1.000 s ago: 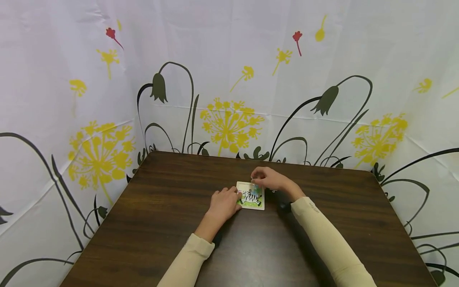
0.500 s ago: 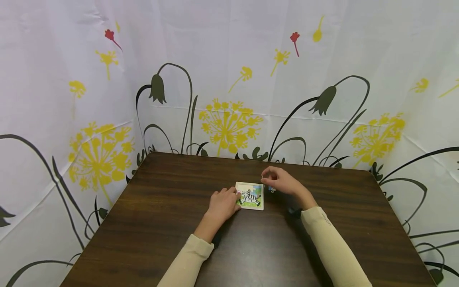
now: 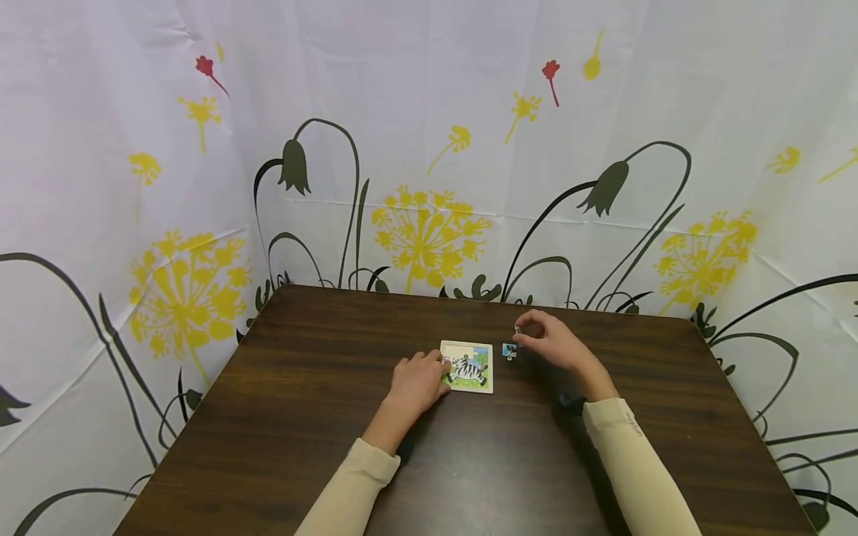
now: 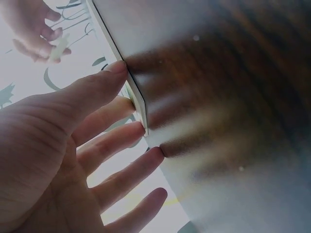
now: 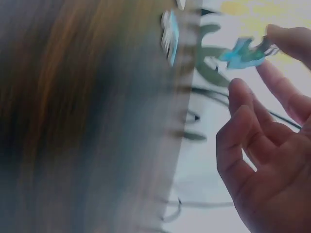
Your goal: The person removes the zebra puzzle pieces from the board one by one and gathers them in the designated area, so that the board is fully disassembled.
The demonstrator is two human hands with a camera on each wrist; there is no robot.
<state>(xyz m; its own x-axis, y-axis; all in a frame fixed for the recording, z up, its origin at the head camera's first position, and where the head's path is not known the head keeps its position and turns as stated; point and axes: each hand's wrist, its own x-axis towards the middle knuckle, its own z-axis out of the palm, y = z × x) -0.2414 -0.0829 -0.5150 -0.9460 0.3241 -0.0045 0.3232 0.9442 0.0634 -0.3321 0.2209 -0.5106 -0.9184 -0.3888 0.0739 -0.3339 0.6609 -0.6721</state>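
A small framed zebra jigsaw puzzle (image 3: 467, 368) lies on the dark table. My left hand (image 3: 417, 383) rests at its left side, with the thumb (image 4: 99, 87) by the near edge and relaxed, spread fingers (image 4: 114, 145) touching the corner of the frame. To the right of the puzzle, my right hand (image 3: 546, 339) is raised over the table. Its thumb and finger pinch a blue and green puzzle piece (image 5: 245, 54). Another puzzle piece (image 3: 509, 351), blue with black and white, lies on the table between the puzzle and the right hand.
The brown wood-grain table (image 3: 302, 417) has its far edge behind the hands. A white curtain (image 3: 429, 89) printed with yellow, red and grey-green flowers hangs around the back and sides.
My right hand has moved right, from over the puzzle to beyond the loose piece, which is now in full view. The left hand stays at the puzzle.
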